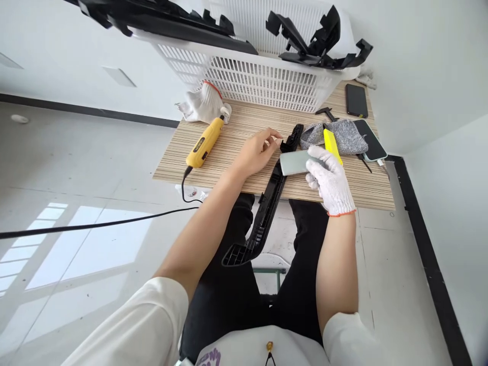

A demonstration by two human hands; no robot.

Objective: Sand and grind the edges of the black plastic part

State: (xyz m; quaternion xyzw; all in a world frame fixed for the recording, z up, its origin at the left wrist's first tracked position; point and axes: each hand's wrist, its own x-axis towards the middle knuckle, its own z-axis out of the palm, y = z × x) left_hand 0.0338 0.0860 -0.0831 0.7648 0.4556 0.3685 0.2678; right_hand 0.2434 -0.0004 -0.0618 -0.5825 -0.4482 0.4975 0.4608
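Note:
A long black plastic part point(267, 208) lies over the table's front edge, its far end on the tabletop and its near end jutting out above my lap. My left hand point(258, 152) is bare, with curled thumb and fingers closed at the left side of the part's far end. In a white knitted glove, my right hand point(328, 178) grips a flat, pale grey-green block point(295, 162). The block lies across the middle of the part, covering some of it; whether it touches the part I cannot tell.
A yellow rotary tool point(206, 143) with a cord and a white glove point(204, 104) are on the left. Behind stands a white basket point(263, 81) with black parts. To the right are a grey cloth point(348, 136), yellow cutter point(332, 145), caliper point(327, 114), phone point(369, 140) and black device point(356, 100).

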